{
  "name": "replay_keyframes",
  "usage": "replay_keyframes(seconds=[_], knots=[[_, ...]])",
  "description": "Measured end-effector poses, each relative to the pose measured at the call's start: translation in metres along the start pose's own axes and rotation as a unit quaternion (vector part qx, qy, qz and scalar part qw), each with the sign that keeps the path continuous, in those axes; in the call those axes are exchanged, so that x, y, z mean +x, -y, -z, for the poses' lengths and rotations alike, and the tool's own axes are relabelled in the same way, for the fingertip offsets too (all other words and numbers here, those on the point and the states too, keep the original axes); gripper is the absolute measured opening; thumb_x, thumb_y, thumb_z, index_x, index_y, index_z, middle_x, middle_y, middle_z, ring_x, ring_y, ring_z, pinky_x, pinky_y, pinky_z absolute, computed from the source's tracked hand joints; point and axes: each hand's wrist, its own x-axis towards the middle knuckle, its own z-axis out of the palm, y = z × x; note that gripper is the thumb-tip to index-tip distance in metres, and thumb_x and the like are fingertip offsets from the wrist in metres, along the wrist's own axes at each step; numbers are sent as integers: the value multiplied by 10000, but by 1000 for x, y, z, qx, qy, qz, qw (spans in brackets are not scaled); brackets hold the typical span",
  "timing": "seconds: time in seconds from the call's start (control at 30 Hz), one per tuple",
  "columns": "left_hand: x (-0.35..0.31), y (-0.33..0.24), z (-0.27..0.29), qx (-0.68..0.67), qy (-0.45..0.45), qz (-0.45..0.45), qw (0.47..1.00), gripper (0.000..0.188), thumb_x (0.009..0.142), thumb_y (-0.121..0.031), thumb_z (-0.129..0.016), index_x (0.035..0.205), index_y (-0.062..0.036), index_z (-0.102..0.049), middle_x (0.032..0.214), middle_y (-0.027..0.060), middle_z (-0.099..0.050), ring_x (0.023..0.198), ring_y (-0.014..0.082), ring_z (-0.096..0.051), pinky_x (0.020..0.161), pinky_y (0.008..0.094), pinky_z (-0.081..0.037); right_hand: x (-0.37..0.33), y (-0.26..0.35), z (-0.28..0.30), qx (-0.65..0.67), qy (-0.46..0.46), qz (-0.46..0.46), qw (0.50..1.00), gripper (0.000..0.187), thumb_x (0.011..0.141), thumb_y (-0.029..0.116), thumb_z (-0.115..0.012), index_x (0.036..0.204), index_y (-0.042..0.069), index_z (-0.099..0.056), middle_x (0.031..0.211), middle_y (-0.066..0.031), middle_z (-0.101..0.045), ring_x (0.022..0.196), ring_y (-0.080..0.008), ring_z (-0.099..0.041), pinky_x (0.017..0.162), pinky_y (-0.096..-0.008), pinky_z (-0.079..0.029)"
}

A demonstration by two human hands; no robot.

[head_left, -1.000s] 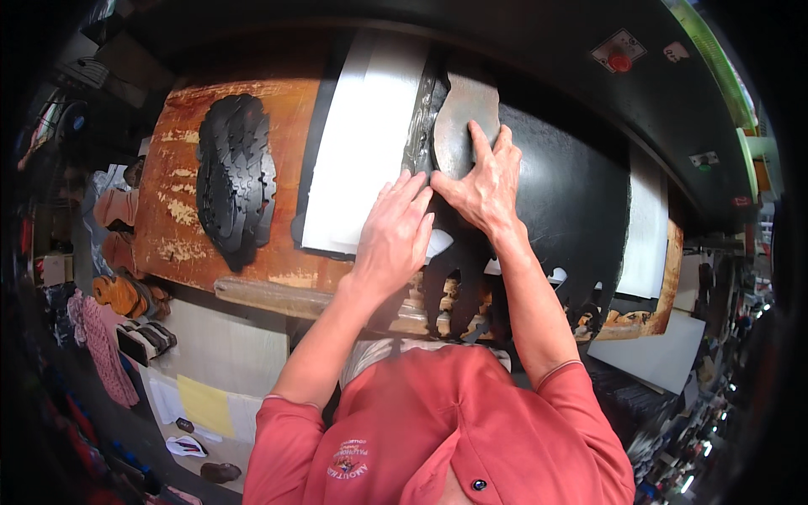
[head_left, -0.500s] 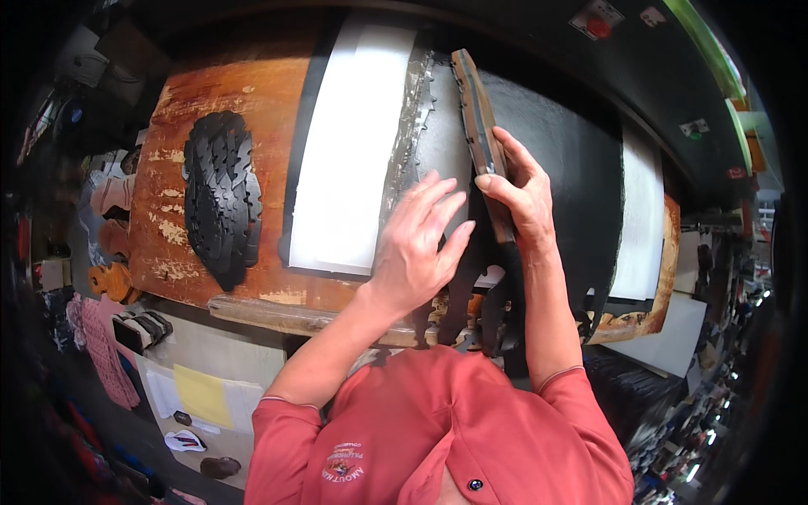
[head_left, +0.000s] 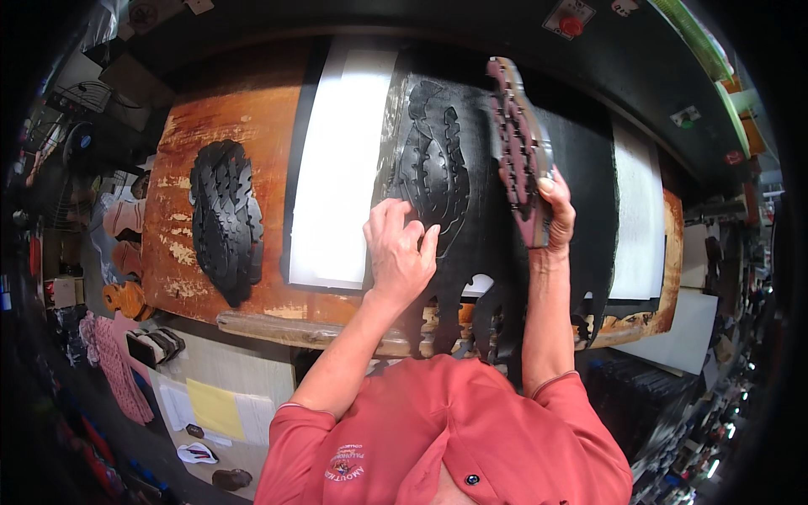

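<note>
Holding the sole-shaped cutting die (head_left: 520,151) approx. upright on its edge, the R hand (head_left: 555,210) is wrapping the near end, thumb on the R side, w/ the pinkish studded face pointing L. The L hand (head_left: 400,257) is hanging half open, fingers curling & thumb standing apart from the index, gripping nothing that's showing; can't tell if the tips are touching rubber. They're hovering at or just over the near L part of the cut sole outline (head_left: 433,172), which is lying in the black sheet (head_left: 589,168). IMO, to be doing this bit well, the R should be holding the die clear, cutting side away from the L fingers, w/ the L pinching a loose edge & peeling evenly, w/o tugging the surrounding sheet. Farther L, a white sheet (head_left: 337,185) is lying alongside, & past it a stack of black sole pieces (head_left: 225,215) is sitting on the worn wooden board (head_left: 265,126).
</note>
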Motion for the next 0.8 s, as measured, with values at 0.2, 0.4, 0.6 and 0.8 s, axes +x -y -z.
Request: replay_keyframes(seconds=[0.2,0.4,0.6,0.8], knots=[[1,3,-2,-22,-16,13,1000,252,816,-98,-855,903,8,-643,1322,224,-601,1287,421,-544,1057,523,-429,-13,48,14,-270,-68,80,957,879,776,273,-859,1522,-69,-544,1344,-189,-673,1194,-250,-677,1094,-363,-513],[-1,7,-4,-31,-11,22,999,662,807,-83,-859,1362,64,-530,1515,261,-480,1411,460,-470,1161,567,-397,-36,-10,15,-665,-50,129,734,831,634,291,-894,1419,106,-694,1595,-326,-411,1407,-474,-492,1162,-519,-462],[3,8,-6,-4,0,4,1000,751,829,-96,-845,1455,94,-477,1533,256,-471,1437,456,-451,1173,561,-385,-32,-26,34,-698,14,227,679,798,596,281,-874,1356,95,-719,1555,-376,-419,1322,-511,-504,1089,-560,-499],[3,10,-7,-11,-7,10,1000,727,836,-96,-841,1446,96,-496,1539,250,-476,1442,447,-453,1183,553,-380,-32,-21,23,-707,-3,170,686,805,598,313,-874,1357,90,-727,1575,-385,-409,1370,-526,-481,1129,-560,-483]])
